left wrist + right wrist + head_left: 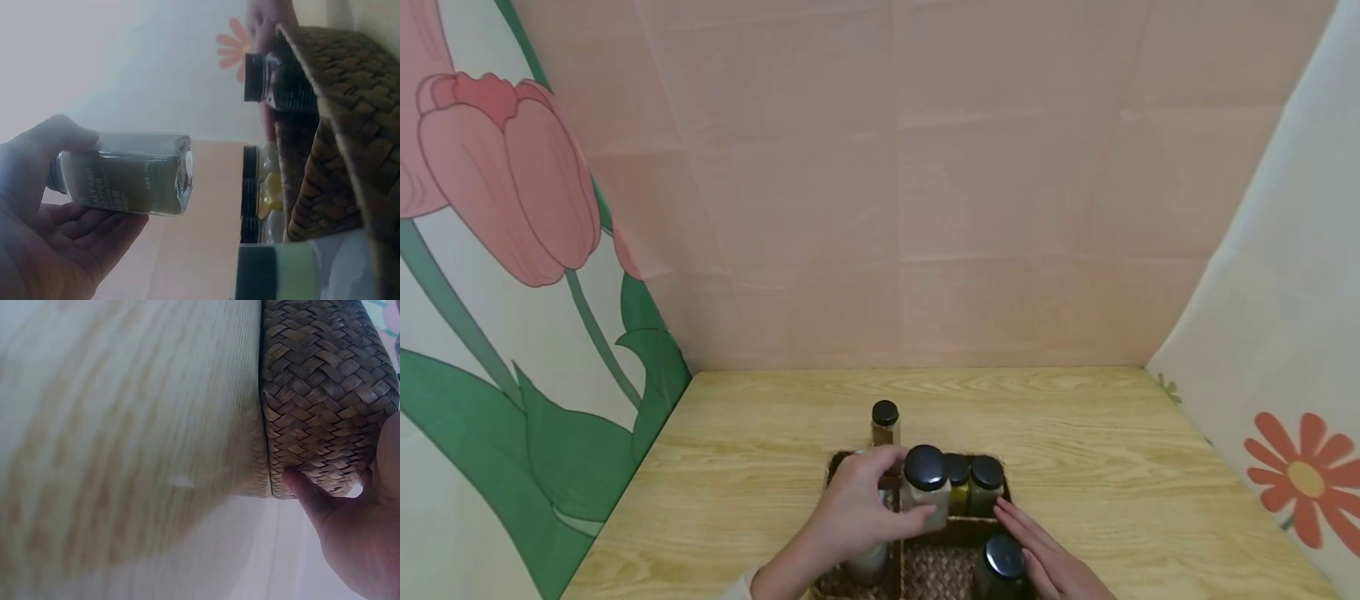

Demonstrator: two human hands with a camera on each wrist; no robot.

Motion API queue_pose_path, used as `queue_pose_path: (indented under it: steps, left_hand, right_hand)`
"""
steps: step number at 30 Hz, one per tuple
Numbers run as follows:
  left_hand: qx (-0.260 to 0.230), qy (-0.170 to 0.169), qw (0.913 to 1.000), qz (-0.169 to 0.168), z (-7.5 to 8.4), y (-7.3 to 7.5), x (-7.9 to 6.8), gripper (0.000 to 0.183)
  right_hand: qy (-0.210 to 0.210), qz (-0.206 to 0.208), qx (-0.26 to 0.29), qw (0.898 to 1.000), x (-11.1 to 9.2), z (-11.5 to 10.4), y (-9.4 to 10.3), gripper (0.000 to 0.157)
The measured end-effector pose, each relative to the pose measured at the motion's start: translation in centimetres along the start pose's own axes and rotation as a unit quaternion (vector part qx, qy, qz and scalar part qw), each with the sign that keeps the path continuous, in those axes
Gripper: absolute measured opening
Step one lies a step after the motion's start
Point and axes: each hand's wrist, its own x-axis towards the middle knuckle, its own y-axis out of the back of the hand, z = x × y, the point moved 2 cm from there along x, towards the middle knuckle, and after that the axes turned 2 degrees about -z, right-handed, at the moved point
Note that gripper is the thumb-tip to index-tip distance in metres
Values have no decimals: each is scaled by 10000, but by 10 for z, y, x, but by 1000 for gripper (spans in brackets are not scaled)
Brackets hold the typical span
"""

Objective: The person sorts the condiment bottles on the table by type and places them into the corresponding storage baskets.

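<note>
My left hand (pixel 872 500) holds a clear square seasoning jar (pixel 927 487) with a black lid, up over the basket. In the left wrist view the jar (pixel 125 175) lies sideways between thumb and fingers, its label reading salt and pepper. My right hand (pixel 1056 558) touches the right side of a brown woven basket (pixel 951 532). One digit presses its outer wall (pixel 331 394) in the right wrist view. Within the basket, a yellow jar (pixel 958 487) and a greyish jar (pixel 987 487) stand at the back right. A dark jar (pixel 1002 567) stands at the front right.
A divider splits the basket into compartments. A pale bottle (pixel 868 567) stands in the left part, under my left hand. A slim black-lidded jar (pixel 885 423) rises at the back left. The wood-grain table (pixel 715 483) extends around the basket, with fabric sheets (pixel 790 208) hanging behind and beside.
</note>
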Motion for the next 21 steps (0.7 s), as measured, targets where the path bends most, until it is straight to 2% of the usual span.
queue_pose_path:
  steps: [4, 11, 17, 21]
  left_hand:
    - [-81, -94, 9998, -144, -1, -6, 0, 39]
    - [68, 67, 9993, -367, -1, -16, 0, 40]
    - [-279, 167, 9971, -693, -3, -23, -1, 40]
    - [-244, 194, 9964, -783, -5, -26, -2, 41]
  right_hand:
    - [182, 211, 9, 9996, -1, 1, -2, 48]
    - [332, 362, 245, 9985, -1, 2, -2, 52]
    - [244, 183, 184, 9994, 0, 0, 1, 50]
    - [108, 65, 158, 9998, 0, 1, 1, 48]
